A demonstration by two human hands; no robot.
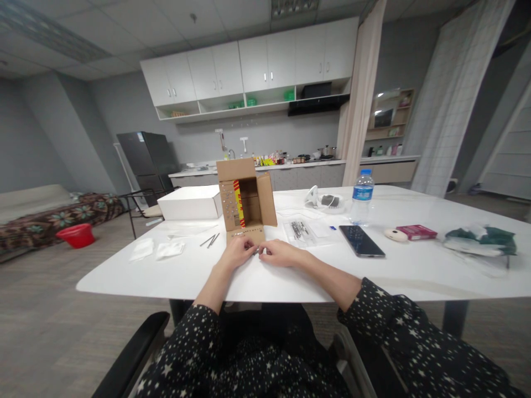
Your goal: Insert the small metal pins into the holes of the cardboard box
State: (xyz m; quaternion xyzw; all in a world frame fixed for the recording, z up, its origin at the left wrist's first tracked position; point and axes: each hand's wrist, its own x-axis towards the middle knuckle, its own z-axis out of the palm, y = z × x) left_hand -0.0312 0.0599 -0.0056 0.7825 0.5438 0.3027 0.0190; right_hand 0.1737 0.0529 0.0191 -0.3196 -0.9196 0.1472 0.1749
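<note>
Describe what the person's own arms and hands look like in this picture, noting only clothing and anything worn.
Both arms wear loose dark sleeves printed with small white stars, pushed up so the forearms are bare. The left hand and right hand are bare, with no gloves. No ring, watch or bracelet shows at this size. The same starred fabric covers the lap.

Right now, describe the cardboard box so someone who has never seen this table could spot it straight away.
On the white table, look just beyond the left hand and right hand, which meet at its front flap. The cardboard box stands open towards the person. Unlike the flat white box to its left, it is brown, with rows of small holes and a red and yellow strip inside.
</note>
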